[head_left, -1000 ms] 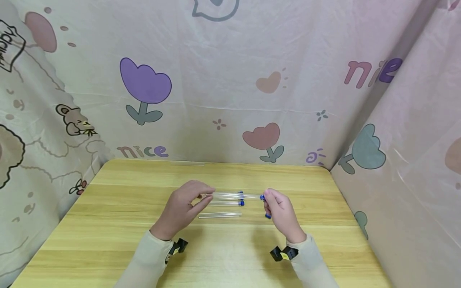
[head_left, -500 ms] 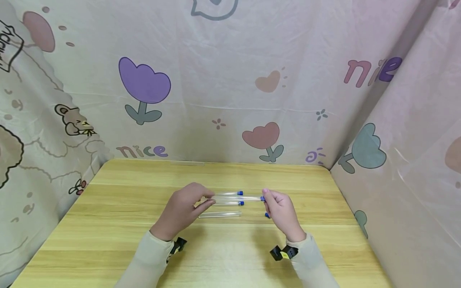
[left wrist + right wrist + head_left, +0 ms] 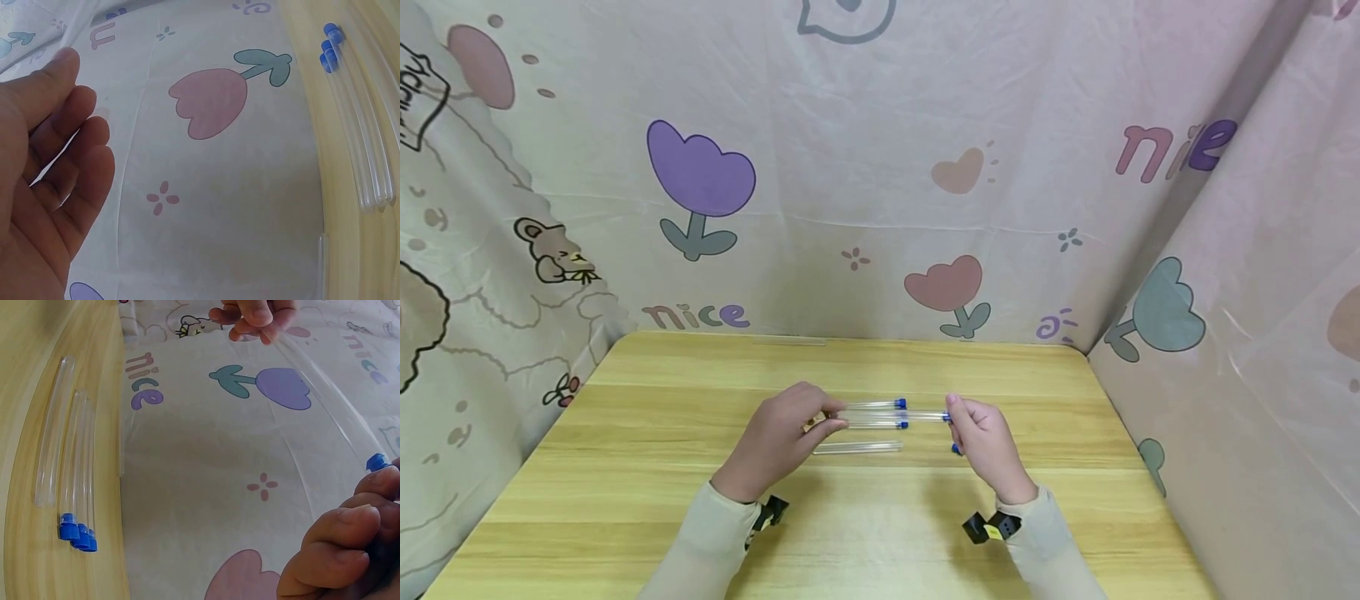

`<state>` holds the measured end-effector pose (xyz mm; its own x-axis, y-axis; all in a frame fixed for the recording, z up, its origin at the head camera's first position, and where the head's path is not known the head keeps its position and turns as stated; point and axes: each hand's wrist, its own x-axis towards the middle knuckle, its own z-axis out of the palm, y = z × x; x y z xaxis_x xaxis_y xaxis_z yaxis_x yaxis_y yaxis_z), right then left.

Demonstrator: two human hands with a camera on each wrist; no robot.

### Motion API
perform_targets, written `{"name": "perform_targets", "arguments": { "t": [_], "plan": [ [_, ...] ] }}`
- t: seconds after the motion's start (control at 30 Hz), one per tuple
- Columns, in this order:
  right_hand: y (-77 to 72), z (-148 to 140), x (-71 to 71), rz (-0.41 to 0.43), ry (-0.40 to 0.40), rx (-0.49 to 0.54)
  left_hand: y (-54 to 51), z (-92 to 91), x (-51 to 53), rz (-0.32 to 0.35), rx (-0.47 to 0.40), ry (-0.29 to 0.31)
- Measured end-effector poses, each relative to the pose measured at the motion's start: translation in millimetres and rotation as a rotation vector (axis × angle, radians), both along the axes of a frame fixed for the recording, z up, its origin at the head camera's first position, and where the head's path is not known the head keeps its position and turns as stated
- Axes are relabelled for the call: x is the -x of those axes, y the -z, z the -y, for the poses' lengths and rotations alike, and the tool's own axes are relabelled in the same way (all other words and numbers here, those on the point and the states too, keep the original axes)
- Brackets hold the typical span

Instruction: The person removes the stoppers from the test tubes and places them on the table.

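Note:
Between my two hands a clear test tube (image 3: 331, 394) is held roughly level above the table. My left hand (image 3: 778, 437) pinches its far end between thumb and fingers. At the other end my right hand (image 3: 988, 442) pinches the blue cap (image 3: 377, 463) fitted at the tube's mouth; the fingers hide part of it. How far the cap sits on the tube I cannot tell. Below lie several capped test tubes (image 3: 78, 456) side by side, and nearer me a tube without a cap (image 3: 55, 431). Another blue cap (image 3: 957, 448) shows just under my right hand.
A further clear tube (image 3: 790, 341) lies along the back edge of the wooden table (image 3: 662, 433). Printed fabric (image 3: 835, 167) hangs behind the table and at both sides.
Held between both hands, the tube has come down slightly at its left end and its right end. The left fingers have dropped a little with it. Both grips stay the same.

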<state>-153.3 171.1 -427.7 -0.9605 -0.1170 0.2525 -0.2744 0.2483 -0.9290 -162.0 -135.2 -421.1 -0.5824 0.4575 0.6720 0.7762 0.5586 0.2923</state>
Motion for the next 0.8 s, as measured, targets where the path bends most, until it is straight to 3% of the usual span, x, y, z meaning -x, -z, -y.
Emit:
{"name": "perform_targets", "arguments": {
  "t": [0.27, 0.57, 0.8],
  "plan": [
    [-0.5, 0.6, -1.4, -0.046, -0.003, 0.01, -3.4, -1.2, -3.3, 0.045, 0.004, -0.012],
    [-0.6, 0.1, 0.3, -0.115, -0.102, 0.006, -0.8, 0.8, -3.3, -0.013, 0.01, -0.034],
    [-1.7, -0.7, 0.1, -0.148, -0.085, 0.002, -1.1, 1.1, -2.8, 0.033, 0.005, -0.027]
  ]
}}
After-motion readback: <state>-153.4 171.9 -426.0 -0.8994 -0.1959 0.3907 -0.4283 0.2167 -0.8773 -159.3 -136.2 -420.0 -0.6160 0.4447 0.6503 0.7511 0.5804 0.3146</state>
